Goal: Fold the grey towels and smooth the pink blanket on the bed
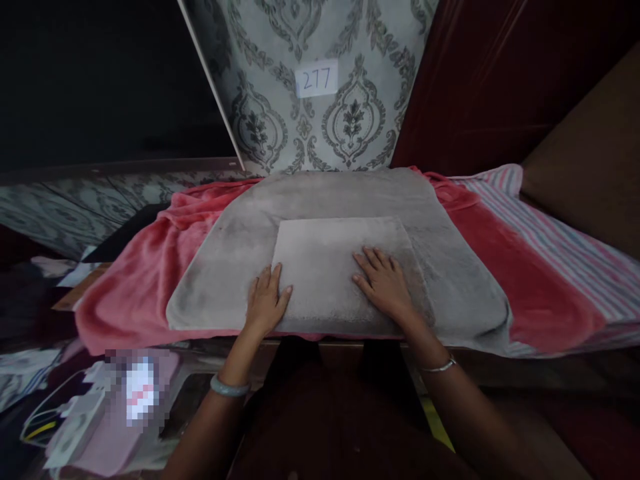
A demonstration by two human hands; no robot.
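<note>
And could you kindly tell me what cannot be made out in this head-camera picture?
Head view: part of the left edge of the pale rectangular cloth, hidden by the left hand.
Head view: the patch beneath the right hand, covered by that hand.
Head view: what the bright item at lower left shows, pixelated.
Head view: the full extent of the dark screen, cut off by the picture's edges.

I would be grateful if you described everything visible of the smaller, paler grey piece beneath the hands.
The paler grey piece is plain, roughly rectangular and soft-looking, like short-pile plush, with its right side darker. It lies flat on the larger grey cloth, towards the front edge. The left hand rests at its left edge, the right hand on its right part. Whether it is folded is unclear.
</note>
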